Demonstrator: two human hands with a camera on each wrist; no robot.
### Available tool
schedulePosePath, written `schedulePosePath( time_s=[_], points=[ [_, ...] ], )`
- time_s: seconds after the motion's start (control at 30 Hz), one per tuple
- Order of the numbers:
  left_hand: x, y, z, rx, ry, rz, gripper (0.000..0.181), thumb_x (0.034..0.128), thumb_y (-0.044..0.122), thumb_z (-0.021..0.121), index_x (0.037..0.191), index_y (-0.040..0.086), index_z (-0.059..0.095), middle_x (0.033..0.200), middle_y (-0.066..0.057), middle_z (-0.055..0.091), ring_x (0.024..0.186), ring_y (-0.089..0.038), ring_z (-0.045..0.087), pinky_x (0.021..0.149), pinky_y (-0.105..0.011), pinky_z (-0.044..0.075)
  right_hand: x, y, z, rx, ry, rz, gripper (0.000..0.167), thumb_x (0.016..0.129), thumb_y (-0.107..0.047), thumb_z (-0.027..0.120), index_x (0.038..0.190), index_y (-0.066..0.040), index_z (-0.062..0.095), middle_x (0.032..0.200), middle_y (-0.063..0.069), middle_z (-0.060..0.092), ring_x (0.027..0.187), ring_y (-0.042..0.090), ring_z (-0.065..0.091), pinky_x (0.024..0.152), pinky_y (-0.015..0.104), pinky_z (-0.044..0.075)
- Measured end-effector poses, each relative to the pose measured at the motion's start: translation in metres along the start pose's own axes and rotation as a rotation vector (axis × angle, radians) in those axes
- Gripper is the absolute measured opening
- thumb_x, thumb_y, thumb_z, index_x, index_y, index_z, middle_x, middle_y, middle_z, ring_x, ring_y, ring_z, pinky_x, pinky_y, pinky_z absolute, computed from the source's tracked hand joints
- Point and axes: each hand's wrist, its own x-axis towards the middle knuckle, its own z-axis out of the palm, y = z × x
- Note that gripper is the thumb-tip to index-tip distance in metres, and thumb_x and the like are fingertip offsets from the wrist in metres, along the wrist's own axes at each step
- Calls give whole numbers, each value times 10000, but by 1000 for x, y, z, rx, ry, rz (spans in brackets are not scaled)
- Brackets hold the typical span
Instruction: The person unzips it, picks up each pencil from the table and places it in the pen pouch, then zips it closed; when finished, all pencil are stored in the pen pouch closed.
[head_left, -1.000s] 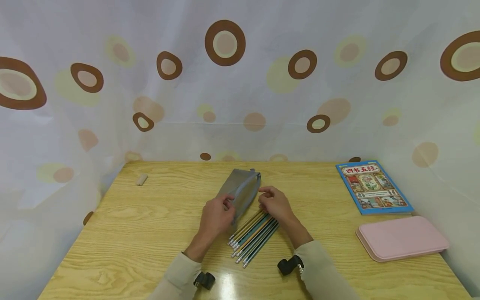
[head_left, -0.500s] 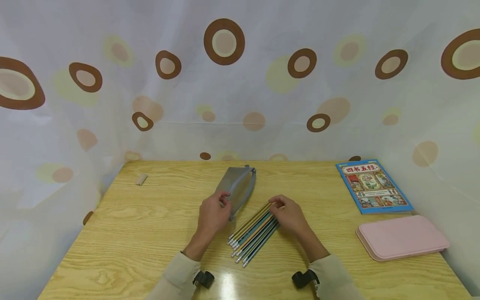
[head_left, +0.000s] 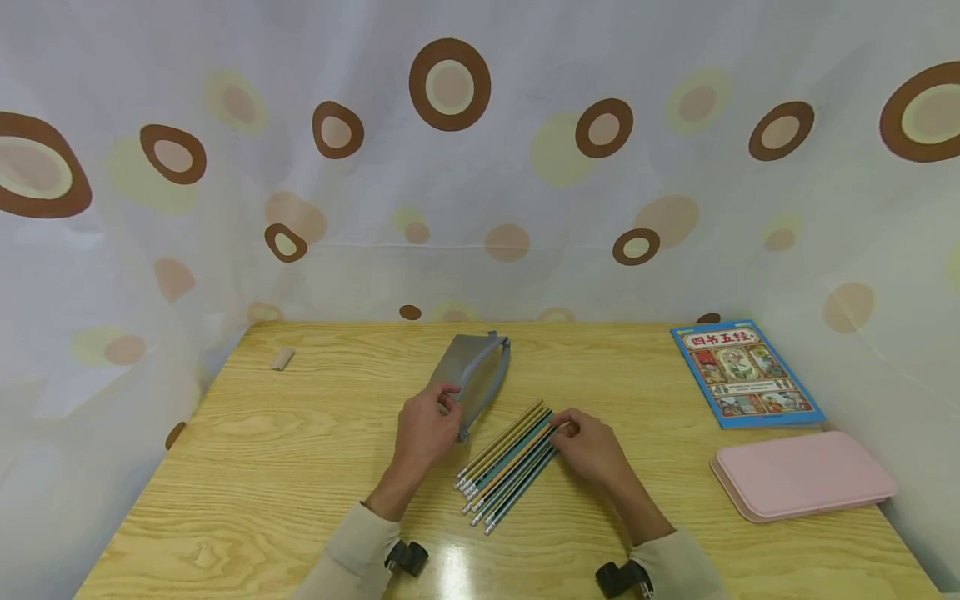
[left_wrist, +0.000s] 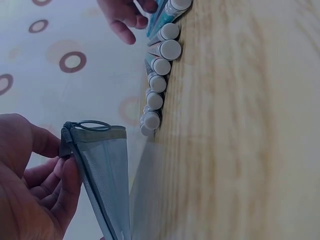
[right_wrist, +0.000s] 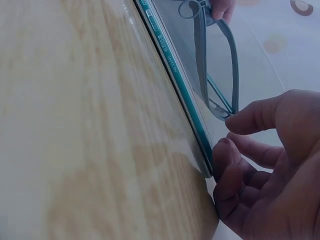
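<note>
A grey mesh zip pouch (head_left: 471, 372) lies on the table, its zipped mouth spread apart. My left hand (head_left: 427, 425) pinches the pouch's near edge between thumb and fingers, seen closely in the left wrist view. Right of the pouch, a bundle of pencils (head_left: 504, 471) in gold, green and dark colours is spread side by side, white eraser ends towards me. My right hand (head_left: 590, 443) is at the far ends of the pencils. In the right wrist view its thumb and bent fingers stand apart beside a green pencil (right_wrist: 172, 70), with nothing gripped between them; contact is unclear.
A blue-covered book (head_left: 748, 375) lies at the back right of the wooden table (head_left: 262, 467). In front of it is a pink case (head_left: 806, 477). A small beige eraser-like block (head_left: 282, 358) sits at the back left. Patterned curtain surrounds the table's far side.
My right hand has drawn back from the pouch mouth, moving right and nearer along the pencils. The left hand and pouch shifted slightly left, and the mouth is spread wider.
</note>
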Motion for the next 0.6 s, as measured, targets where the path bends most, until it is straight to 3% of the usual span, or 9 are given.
schedulePosePath(
  time_s=[0.33, 0.6],
  points=[
    [-3, 1, 0, 12, -23, -13, 238, 870, 147, 593, 1085, 107, 688, 814, -9, 684, 488, -35, 504, 410, -227, 387, -13, 1, 5, -125, 35, -51, 228, 835, -232, 702, 1046, -151, 672, 774, -42, 634, 654, 95, 537, 610, 272, 425],
    [-2, 2, 0, 15, -25, -4, 236, 873, 151, 586, 1081, 110, 690, 808, -6, 683, 431, -43, 461, 388, -224, 360, -19, -5, 6, -212, 44, -77, 311, 790, -262, 738, 1074, -156, 669, 751, -65, 611, 606, 89, 508, 569, 263, 394]
  ],
)
